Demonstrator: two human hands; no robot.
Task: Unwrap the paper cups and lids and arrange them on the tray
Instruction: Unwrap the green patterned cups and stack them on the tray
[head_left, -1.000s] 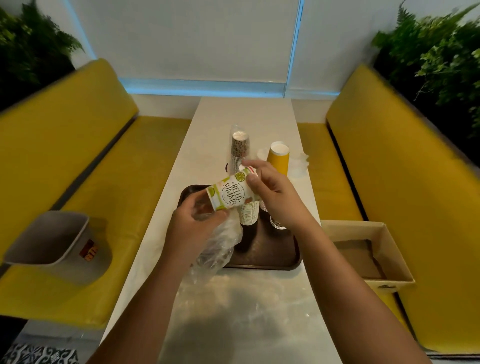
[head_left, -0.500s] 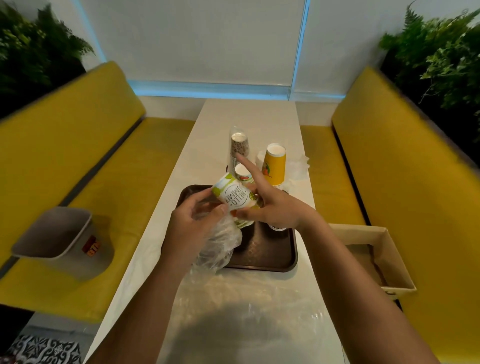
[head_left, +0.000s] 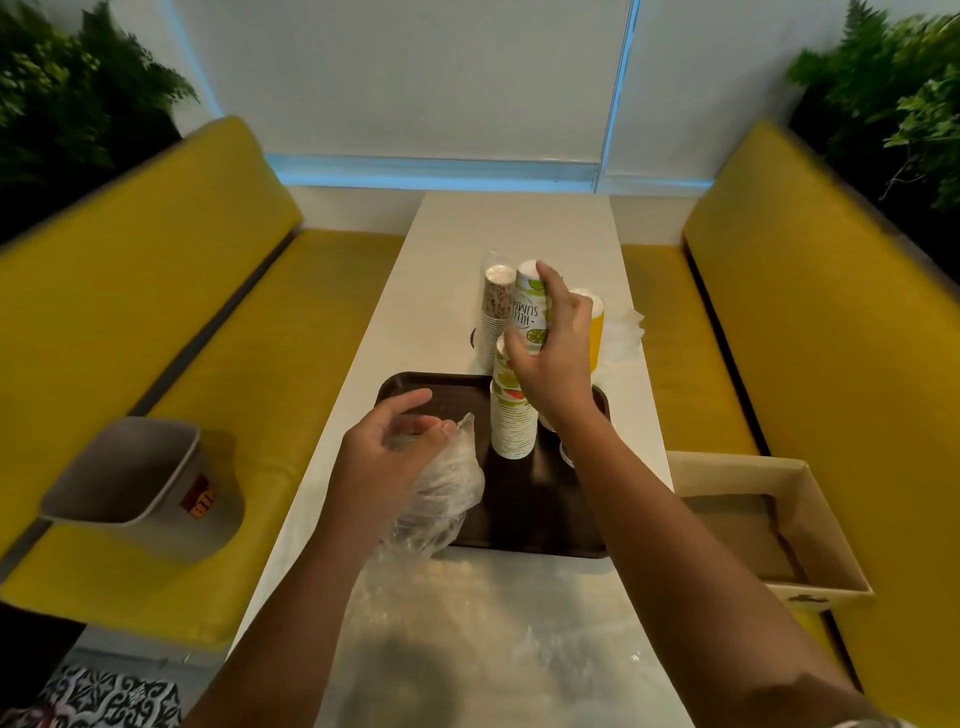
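Change, L to R: a sec ago both hands shared the lime-print cup (head_left: 530, 306), sideways over the tray (head_left: 415, 389). Now my left hand (head_left: 387, 452) has let go of it and dropped back w/ the clear plastic wrap (head_left: 447, 499). My right hand (head_left: 556, 364) alone has swung the cup near upright, high above the cup stack (head_left: 511, 421) on the tray. I read that as: cup is unwrapped and about to go onto the stack.

Hands: left is half open, forefinger out, thumb and lower fingers pinching the crumpled wrap over the tray's left edge. Right is curled round the cup's side, thumb on the near face, fingers behind.

Beyond the tray on the counter (head_left: 514, 223): a wrapped brown-print stack (head_left: 496, 306) and a yellow cup (head_left: 596, 322), both not yet on the tray.
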